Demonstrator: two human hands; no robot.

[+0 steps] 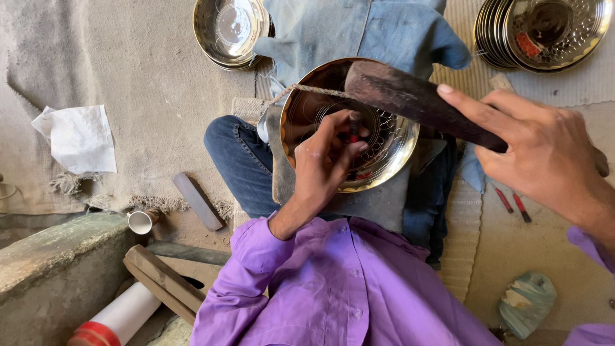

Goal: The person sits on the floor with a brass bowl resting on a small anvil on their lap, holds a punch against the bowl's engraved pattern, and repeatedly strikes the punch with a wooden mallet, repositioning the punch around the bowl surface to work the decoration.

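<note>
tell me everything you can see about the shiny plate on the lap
The plate is round, polished golden metal with a patterned, engraved centre and raised rim. It rests tilted on a dark pad over the lap. The left hand presses a small tool against its middle; a dark wooden mallet in the right hand crosses above it.

grey woven floor mat (147, 83), concrete ledge (51, 269), daylight

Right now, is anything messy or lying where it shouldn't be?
A crumpled white paper lies loose on the grey mat, whose front edge is frayed. A small white cup lies tipped on its side beside the stone ledge.
</note>
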